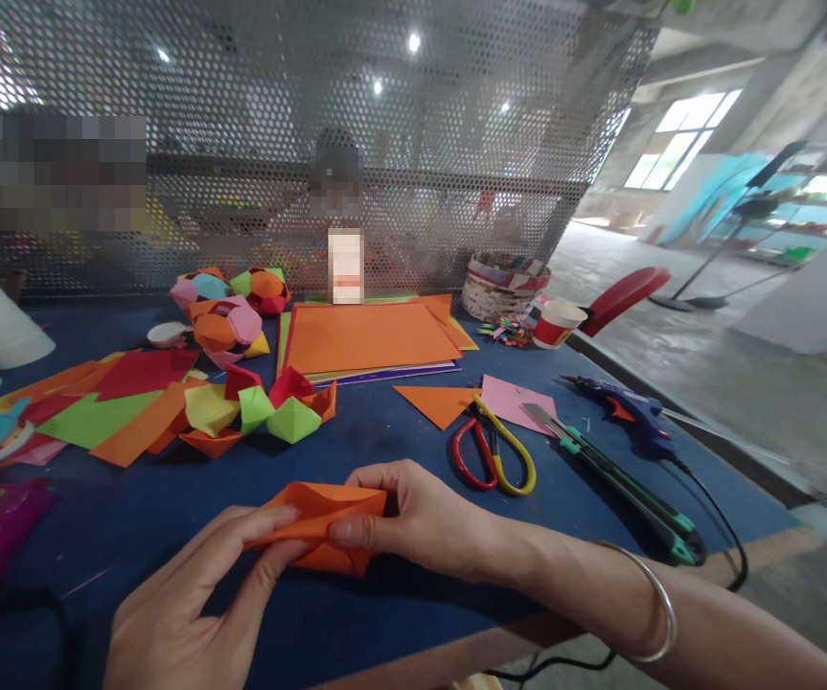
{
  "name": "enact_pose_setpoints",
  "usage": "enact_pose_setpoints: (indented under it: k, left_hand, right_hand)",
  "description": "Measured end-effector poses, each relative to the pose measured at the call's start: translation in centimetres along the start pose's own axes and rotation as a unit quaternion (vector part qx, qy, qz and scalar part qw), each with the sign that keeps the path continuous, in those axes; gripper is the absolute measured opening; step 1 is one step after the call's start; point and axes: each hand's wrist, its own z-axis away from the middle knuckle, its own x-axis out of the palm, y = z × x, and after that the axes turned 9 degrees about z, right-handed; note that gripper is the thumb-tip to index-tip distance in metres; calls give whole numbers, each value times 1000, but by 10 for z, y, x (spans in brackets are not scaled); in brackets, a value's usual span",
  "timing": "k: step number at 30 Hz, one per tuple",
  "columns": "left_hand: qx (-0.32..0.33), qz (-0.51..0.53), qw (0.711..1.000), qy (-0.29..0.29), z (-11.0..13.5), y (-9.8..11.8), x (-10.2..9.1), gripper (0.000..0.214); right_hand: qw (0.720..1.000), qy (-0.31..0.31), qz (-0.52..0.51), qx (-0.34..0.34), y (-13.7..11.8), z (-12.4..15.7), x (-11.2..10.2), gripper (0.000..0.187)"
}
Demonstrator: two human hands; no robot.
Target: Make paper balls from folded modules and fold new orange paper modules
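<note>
Between both hands, over the near part of the blue table [413,599], is a partly folded orange paper [327,508]. My left hand [204,575] pinches its left end between thumb and fingers. The right end is gripped by my right hand [413,517], thumb on the near face and fingers behind. Just beyond lie folded paper pieces [269,412] in yellow, green, red and orange. Scissors [495,446] with one red and one yellow handle rest to the right, touching an orange paper triangle [442,402] and near a pink paper [517,402].
A green-black utility knife [621,484] and a blue glue gun [625,412] with a cord lie at right. Behind are a paper stack [370,335], finished paper balls [222,321], a woven basket [503,287] and a paper cup [558,324]. Loose coloured sheets [103,412] spread left.
</note>
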Motion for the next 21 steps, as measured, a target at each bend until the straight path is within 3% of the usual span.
enact_pose_setpoints:
  k: [5, 13, 19, 21]
  left_hand:
    - [23, 15, 1000, -5, 0, -2, 1, 9]
    - [59, 15, 998, -5, -1, 0, 1, 7]
    - [23, 19, 1000, 5, 1, -3, 0, 7]
    - [4, 17, 1000, 18, 2, -4, 0, 8]
  right_hand:
    - [1000, 14, 10, -11, 2, -1, 0, 62]
    - [1000, 18, 12, -9, 2, -2, 1, 59]
    - [999, 17, -28, -24, 3, -2, 2, 51]
    - [997, -2, -65, -29, 3, -1, 3, 60]
